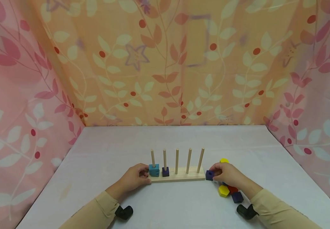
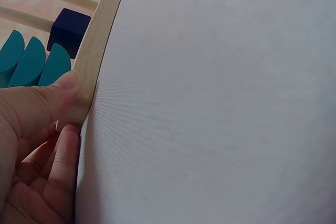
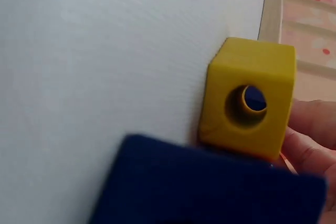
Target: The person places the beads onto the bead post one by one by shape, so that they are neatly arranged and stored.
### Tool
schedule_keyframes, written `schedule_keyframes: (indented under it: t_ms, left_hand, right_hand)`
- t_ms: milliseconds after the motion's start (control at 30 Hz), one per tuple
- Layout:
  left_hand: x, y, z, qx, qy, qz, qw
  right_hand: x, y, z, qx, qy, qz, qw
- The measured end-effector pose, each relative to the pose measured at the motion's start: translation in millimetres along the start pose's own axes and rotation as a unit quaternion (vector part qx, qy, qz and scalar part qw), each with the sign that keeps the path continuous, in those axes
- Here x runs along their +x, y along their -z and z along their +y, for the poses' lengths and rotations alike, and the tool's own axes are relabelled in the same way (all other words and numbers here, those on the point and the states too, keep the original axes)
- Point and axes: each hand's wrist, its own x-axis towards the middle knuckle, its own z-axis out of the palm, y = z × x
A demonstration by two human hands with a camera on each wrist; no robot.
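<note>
A wooden peg stand (image 1: 179,179) with several upright pegs lies across the middle of the table. My left hand (image 1: 134,177) grips its left end, thumb (image 2: 67,81) along the front edge. Teal pieces (image 1: 154,170) sit stacked on the leftmost peg, and a dark blue block (image 1: 165,172) sits low on the second; the other pegs are bare. Just off the stand's right end, my right hand (image 1: 228,175) pinches a dark blue block (image 1: 209,175) with a hole in it. In the right wrist view a yellow block (image 3: 249,100) hides most of that hand's fingers.
Loose blocks lie by my right wrist: a yellow hexagonal one (image 1: 223,191), a red one (image 1: 232,189) and a dark blue one (image 1: 237,197). Another yellow block (image 1: 224,160) shows behind the right hand. Patterned curtains (image 1: 165,63) enclose the table's back and sides.
</note>
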Motion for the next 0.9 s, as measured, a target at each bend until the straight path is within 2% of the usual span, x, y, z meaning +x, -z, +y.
schedule_keyframes:
  t_ms: [267, 533, 667, 900]
  left_hand:
    - [0.6, -0.1, -1.4, 0.004, -0.004, 0.002, 1.0000]
    - [-0.5, -1.1, -2.3, 0.008, -0.008, 0.000, 0.9999]
    - [-0.7, -0.9, -1.4, 0.011, -0.008, 0.000, 0.9999]
    - [0.2, -0.2, -0.9, 0.010, -0.011, 0.002, 0.9999]
  right_hand:
    - [-1.4, 2, -2, 0.005, 0.012, 0.004, 0.9999]
    - [-5.0, 16, -7, 0.046, 0.040, 0.025, 0.9978]
    - [-6.1, 29, -17, 0.053, 0.048, 0.042, 0.9966]
    - [-7.4, 53, -48, 0.073, 0.099, 0.077, 0.9894]
